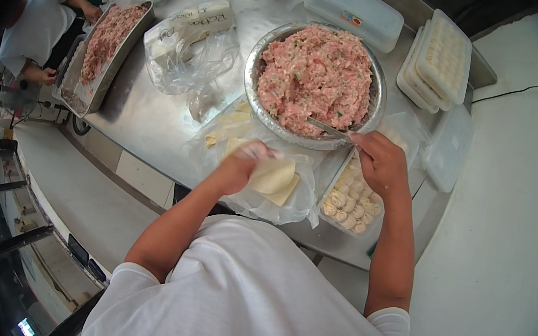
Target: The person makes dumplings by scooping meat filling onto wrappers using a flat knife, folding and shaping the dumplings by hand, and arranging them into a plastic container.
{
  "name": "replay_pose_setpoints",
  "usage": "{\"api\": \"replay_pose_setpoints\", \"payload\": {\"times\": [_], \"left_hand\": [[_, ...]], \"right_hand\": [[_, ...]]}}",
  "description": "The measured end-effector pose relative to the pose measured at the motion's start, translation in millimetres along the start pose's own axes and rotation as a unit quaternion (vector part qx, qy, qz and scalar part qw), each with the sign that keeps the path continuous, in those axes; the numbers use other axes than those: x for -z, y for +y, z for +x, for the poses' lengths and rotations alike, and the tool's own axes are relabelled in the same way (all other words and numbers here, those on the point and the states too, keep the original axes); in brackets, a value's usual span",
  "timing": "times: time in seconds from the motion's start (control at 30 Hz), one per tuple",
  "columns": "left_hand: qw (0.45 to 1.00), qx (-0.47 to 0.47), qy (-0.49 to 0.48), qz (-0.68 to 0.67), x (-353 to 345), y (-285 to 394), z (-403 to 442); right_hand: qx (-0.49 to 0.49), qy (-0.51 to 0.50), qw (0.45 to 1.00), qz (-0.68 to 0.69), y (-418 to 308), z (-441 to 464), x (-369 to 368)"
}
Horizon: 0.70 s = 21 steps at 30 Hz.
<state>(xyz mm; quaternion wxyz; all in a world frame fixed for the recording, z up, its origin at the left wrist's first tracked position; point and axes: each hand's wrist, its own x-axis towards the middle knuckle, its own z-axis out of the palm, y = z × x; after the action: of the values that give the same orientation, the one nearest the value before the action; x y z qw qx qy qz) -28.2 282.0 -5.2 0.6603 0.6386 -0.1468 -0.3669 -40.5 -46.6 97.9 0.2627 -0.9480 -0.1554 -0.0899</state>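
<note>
My right hand [381,161] is closed on a thin metal spatula [328,128], whose blade tip is in the minced meat filling [316,74] at the near edge of a large metal bowl [251,76]. Left of it, my left hand [242,168], smeared by motion, pinches a square dumpling wrapper [271,175]. More wrappers [282,195] lie below it on a clear plastic bag [297,214]. Under my right forearm, a plastic container [325,209] holds rows of folded dumplings [349,210].
Lidded containers of dumplings [442,58] are stacked at right, near a loose lid [449,149]. A long plastic box [353,12] stands behind the bowl. At left are a marked wrapper packet [192,26], a meat tray [126,49] and another person [40,22].
</note>
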Motion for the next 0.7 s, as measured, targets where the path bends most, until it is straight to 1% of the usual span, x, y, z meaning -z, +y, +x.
{"api": "replay_pose_setpoints", "payload": {"times": [0.03, 0.07, 0.1, 0.17, 0.2, 0.23, 0.3, 0.33, 0.37, 0.4, 0.47, 0.53, 0.57, 0.6, 0.63, 0.67, 0.7], "left_hand": [[0.958, -0.030, 0.004, -0.286, 8.6, 9.6, -3.2], [0.834, -0.058, 0.009, -0.548, 13.5, 17.6, -6.3], [0.833, -0.059, 0.013, -0.550, 11.9, 31.0, -7.9], [0.798, -0.090, 0.124, -0.582, 6.4, 55.9, -7.1], [0.837, -0.074, 0.169, -0.516, 5.8, 52.7, -5.8], [0.835, -0.078, 0.173, -0.516, -0.6, 62.6, -5.3], [0.817, -0.001, 0.101, -0.568, -13.2, 81.7, -5.1], [0.772, -0.055, 0.001, -0.633, -11.4, 62.8, -3.0], [0.773, -0.055, 0.001, -0.633, -9.5, 57.0, -2.7], [0.768, -0.057, -0.010, -0.638, -7.9, 53.5, -3.3], [0.764, -0.058, -0.022, -0.642, -4.7, 42.3, -3.4], [0.788, -0.071, 0.036, -0.610, -5.3, 43.5, -3.3], [0.788, -0.069, 0.037, -0.610, -8.2, 43.7, -4.4], [0.812, -0.043, 0.140, -0.565, -19.2, 70.6, -3.5], [0.824, -0.018, 0.242, -0.512, -27.7, 87.4, -1.8], [0.823, -0.020, 0.243, -0.513, -32.2, 91.1, 0.7], [0.819, -0.017, 0.221, -0.529, -35.9, 93.8, 3.5]], "right_hand": [[-0.002, 0.020, 1.000, 0.013, -5.8, -0.7, 6.1], [-0.004, 0.038, 0.999, 0.028, -12.3, -2.8, 10.8], [-0.001, 0.034, 0.999, 0.030, -18.9, -5.7, 13.5], [0.001, 0.063, 0.997, 0.053, -31.7, -8.7, 16.2], [0.007, 0.060, 0.997, 0.056, -38.5, -9.8, 15.1], [0.016, 0.055, 0.998, 0.037, -46.1, -10.8, 13.0], [0.027, 0.049, 0.998, 0.017, -56.8, -10.9, 6.8], [0.042, 0.043, 0.998, 0.002, -59.5, -11.4, 0.7], [0.055, 0.037, 0.998, -0.013, -60.6, -13.7, -5.1], [0.031, 0.004, 0.999, -0.007, -60.7, -17.6, -9.7], [0.027, -0.013, 0.999, -0.025, -60.7, -23.7, -3.0], [0.022, -0.028, 0.998, -0.042, -65.1, -27.0, 7.8], [-0.005, -0.018, 0.999, -0.049, -70.5, -28.6, 16.3], [-0.028, -0.007, 0.998, -0.058, -73.2, -29.1, 20.8], [-0.026, -0.007, 0.998, -0.058, -74.1, -31.1, 17.7], [-0.035, 0.022, 0.999, 0.013, -74.6, -33.7, 10.1], [-0.044, 0.052, 0.994, 0.083, -74.0, -35.3, 0.9]]}}
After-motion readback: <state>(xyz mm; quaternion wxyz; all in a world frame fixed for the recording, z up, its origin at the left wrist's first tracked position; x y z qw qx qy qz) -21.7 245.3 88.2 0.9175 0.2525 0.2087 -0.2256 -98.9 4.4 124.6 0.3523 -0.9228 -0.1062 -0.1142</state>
